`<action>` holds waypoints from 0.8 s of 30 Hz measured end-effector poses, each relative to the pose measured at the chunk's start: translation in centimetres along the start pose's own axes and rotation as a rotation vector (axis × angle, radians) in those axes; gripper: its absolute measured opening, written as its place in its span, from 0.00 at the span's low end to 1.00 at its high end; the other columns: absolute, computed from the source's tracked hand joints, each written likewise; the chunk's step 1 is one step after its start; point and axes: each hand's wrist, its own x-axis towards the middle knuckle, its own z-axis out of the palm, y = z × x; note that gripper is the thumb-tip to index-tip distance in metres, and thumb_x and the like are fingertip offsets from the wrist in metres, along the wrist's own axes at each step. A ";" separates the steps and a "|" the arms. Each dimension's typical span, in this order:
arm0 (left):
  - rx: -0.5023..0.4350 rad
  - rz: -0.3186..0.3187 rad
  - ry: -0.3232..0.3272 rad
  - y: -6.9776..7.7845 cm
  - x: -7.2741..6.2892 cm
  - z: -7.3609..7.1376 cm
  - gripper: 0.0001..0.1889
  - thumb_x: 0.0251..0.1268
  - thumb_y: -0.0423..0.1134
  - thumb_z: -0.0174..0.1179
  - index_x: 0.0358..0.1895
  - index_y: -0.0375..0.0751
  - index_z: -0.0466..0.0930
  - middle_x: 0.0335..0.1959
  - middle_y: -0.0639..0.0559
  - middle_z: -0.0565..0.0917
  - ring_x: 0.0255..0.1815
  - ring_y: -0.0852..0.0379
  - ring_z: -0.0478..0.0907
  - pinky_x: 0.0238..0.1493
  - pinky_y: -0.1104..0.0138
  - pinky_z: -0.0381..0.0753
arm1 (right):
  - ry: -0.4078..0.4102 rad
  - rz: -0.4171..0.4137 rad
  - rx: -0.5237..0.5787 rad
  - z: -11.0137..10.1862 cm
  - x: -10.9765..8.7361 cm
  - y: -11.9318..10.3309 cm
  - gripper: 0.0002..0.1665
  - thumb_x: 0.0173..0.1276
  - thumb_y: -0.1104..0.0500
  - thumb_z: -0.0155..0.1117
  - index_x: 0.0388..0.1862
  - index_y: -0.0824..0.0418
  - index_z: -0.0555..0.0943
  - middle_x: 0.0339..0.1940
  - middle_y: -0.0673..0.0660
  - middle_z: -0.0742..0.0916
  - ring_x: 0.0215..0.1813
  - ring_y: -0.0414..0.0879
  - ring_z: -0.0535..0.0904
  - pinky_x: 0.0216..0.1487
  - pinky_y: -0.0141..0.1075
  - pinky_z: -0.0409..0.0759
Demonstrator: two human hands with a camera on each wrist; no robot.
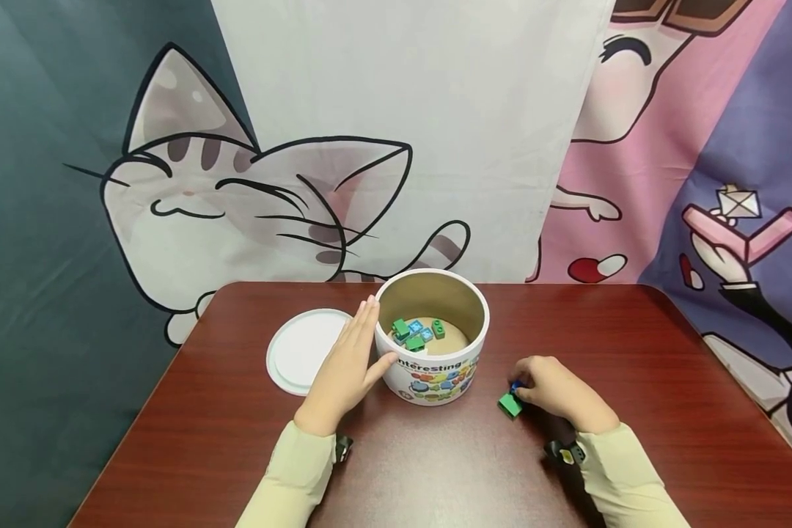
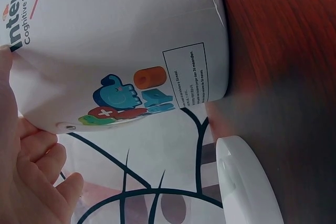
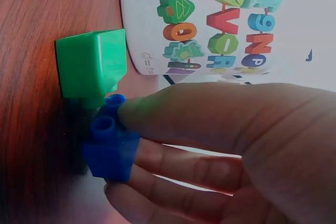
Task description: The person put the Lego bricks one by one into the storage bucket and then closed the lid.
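Observation:
My left hand (image 1: 345, 368) rests against the left side of a white printed bucket (image 1: 429, 381), its fingers straight along the wall. In the left wrist view the fingers touch the bucket (image 2: 121, 40) near its rim. Inside the bucket lie several green and blue toy bricks (image 1: 415, 342). To the right of the bucket, my right hand (image 1: 554, 389) pinches a blue toy brick (image 3: 111, 153) between thumb and fingers, low over the table. Beside it a green toy brick (image 3: 79, 66) lies on the tabletop, close to the blue one; whether they touch I cannot tell.
A white round lid (image 1: 303, 352) lies on the brown table (image 1: 429, 469), left of the bucket and partly behind my left hand. Behind the table's far edge hangs a cloth backdrop (image 1: 396, 73) with cartoon drawings.

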 end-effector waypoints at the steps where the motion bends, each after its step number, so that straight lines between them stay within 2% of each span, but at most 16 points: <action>1: 0.001 0.002 -0.001 0.0 0.0 0.0 0.43 0.74 0.53 0.59 0.81 0.33 0.50 0.82 0.43 0.53 0.82 0.49 0.49 0.78 0.49 0.54 | 0.006 -0.004 -0.005 0.0 0.0 0.0 0.07 0.53 0.70 0.73 0.33 0.65 0.86 0.26 0.48 0.84 0.29 0.39 0.76 0.31 0.36 0.79; 12: -0.004 0.016 0.018 0.0 0.0 0.1 0.43 0.77 0.62 0.49 0.80 0.33 0.51 0.82 0.42 0.54 0.82 0.48 0.50 0.77 0.47 0.56 | 0.104 -0.019 -0.036 -0.5 0.4 -0.5 0.06 0.56 0.68 0.72 0.34 0.66 0.86 0.28 0.50 0.84 0.31 0.42 0.76 0.34 0.39 0.81; 19: 0.001 0.015 0.015 -0.1 -0.1 0.1 0.43 0.75 0.57 0.56 0.80 0.33 0.51 0.82 0.42 0.54 0.82 0.48 0.50 0.77 0.47 0.56 | 0.159 0.015 -0.014 -1.1 0.7 -1.5 0.12 0.57 0.68 0.74 0.40 0.70 0.85 0.32 0.55 0.85 0.33 0.45 0.80 0.36 0.41 0.84; 24: 0.002 0.017 0.016 0.0 0.0 0.1 0.43 0.74 0.55 0.58 0.80 0.33 0.51 0.82 0.43 0.53 0.82 0.48 0.50 0.78 0.48 0.55 | 0.221 0.003 0.020 -1.6 0.8 -2.0 0.11 0.58 0.69 0.73 0.41 0.70 0.86 0.33 0.55 0.86 0.33 0.44 0.82 0.36 0.40 0.84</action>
